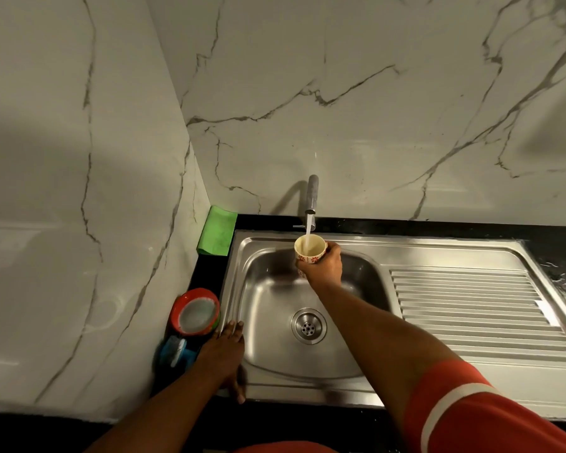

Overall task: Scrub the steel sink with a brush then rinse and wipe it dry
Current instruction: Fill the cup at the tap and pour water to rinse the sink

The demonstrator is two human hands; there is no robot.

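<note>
The stainless steel sink (pixel 311 380), a rounded square basin with a smooth brushed sheen, is set in a black countertop (pixel 206 273) against walls of white marble with grey veins (pixel 373 93). A round perforated drain strainer (pixel 308 325) sits at the bottom of the basin, and a ribbed steel draining board (pixel 471 308) of parallel ridges extends from the basin's right side. At the sink's back rim stands a slim cylindrical metal tap (pixel 312 194), from which a thin stream of water (pixel 307 235) falls. The right hand (pixel 324 266) grasps a small cream ceramic cup with red flower prints (pixel 309 250) directly under that stream, above the basin's back part, fingers curled round its side. The left hand (pixel 224 351) lies flat and relaxed on the sink's left rim, fingers straight, gripping nothing. Just left of the sink lies a folded green cloth (pixel 217 235) at the back corner, a round red tub with pale contents (pixel 196 311) further forward, and beside it a blue object (pixel 174 353), too blurred to make out clearly. A red sleeve with a white band (pixel 464 407) covers the right upper arm.
</note>
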